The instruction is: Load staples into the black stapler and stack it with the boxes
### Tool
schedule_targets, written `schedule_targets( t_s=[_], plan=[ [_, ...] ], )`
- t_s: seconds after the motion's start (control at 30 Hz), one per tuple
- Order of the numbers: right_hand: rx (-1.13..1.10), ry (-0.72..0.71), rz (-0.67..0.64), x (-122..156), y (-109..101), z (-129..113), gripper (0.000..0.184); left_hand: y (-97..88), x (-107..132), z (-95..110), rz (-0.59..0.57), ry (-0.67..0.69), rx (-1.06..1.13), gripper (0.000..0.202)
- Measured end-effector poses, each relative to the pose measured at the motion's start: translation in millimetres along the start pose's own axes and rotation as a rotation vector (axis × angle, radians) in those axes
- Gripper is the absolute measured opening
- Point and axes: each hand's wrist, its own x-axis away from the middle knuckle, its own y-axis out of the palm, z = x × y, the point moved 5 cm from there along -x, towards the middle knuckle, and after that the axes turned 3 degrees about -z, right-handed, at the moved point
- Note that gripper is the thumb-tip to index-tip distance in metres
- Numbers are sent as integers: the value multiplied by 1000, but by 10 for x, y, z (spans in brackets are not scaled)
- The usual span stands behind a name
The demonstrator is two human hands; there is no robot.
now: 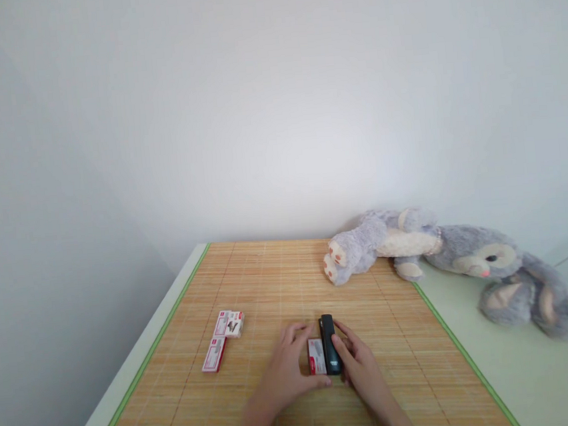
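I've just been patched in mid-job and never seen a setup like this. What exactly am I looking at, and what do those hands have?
There is no machine here: these are a person's two bare hands, seen in one picture from a camera worn on their head, looking forward and down.

The surface is a table partly covered by a green-edged bamboo mat. The right hand has its thumb on a dark stapler; how firmly it grasps, I can't tell. The left hand is open, thumb and fingers spread around a small box beside the stapler.

Farther left lie three red-and-white boxes, grouped together. At the back right, a grey plush toy lies partly on the mat, near the wall.
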Motion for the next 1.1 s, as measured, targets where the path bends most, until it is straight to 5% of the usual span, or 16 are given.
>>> schedule_targets(
  t_s=[0.13,0.27,0.4,0.53,0.77,0.9,1.1],
  plan=[
    [-82,-11,79,92,-34,-34,78,-445,315,-397,299,-191,-78,43],
    [-109,-13,89,109,-14,-7,76,-993,879,-1017,673,-507,-317,48],
    [-69,-20,115,92,-16,1,75,-1086,1127,-1347,531,-559,-308,53],
    [-78,-14,103,91,-13,-21,76,-774,994,-1069,441,-548,-105,52],
    [-82,-16,99,58,-18,17,72,68,192,-158,224,-394,283,44],
    [-104,-22,87,42,-32,29,72,191,-3,-49,70,-340,337,50],
    [-73,-37,38,25,6,-15,71,73,-6,3,-158,-142,195,102]
  ],
)
